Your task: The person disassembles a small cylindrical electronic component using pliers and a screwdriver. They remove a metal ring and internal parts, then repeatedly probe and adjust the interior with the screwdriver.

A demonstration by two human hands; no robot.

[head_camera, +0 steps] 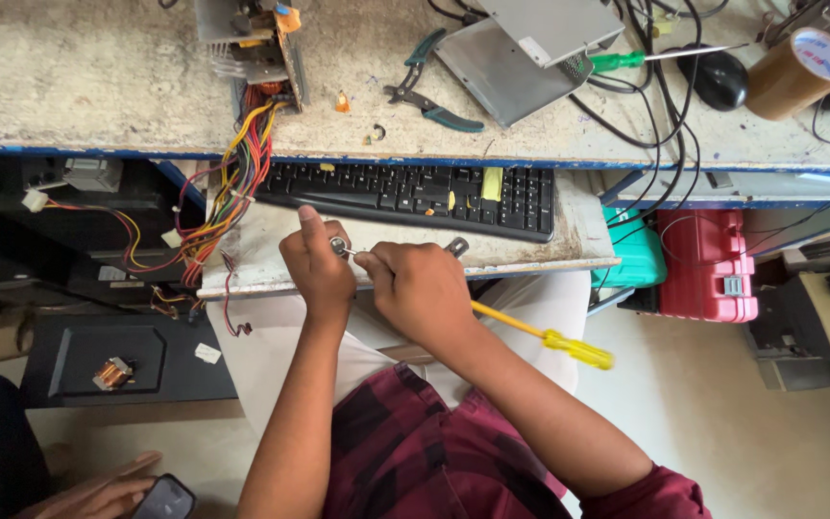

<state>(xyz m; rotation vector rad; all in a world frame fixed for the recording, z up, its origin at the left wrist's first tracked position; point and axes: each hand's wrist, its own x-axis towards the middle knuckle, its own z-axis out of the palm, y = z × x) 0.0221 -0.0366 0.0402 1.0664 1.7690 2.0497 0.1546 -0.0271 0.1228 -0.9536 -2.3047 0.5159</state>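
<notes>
I see a small metal part [339, 246] pinched at the fingertips of my left hand [317, 272], over the front edge of the pull-out shelf [261, 252]. My right hand [422, 291] is clenched around a yellow screwdriver [542, 337]; its thin tip meets the part, and its handle trails back to the right past my wrist, above my lap. The two hands sit just beside each other, nearly touching. A second metal piece [456, 247] shows just behind my right knuckles; I cannot tell what it is.

Behind the hands, a black keyboard [415, 194] fills most of the shelf, leaving a narrow bare strip at the front. A wire bundle [232, 183] hangs down the shelf's left side. Above, the bench [98, 86] edge carries pliers [425, 91], a metal case [521, 58], a green screwdriver [646, 58], a mouse [720, 77] and a tape roll [799, 69]. Open floor [722, 432] lies to my right, below a red box [708, 264]. Lower left, another person's hand [98, 495] holds a phone [163, 500].
</notes>
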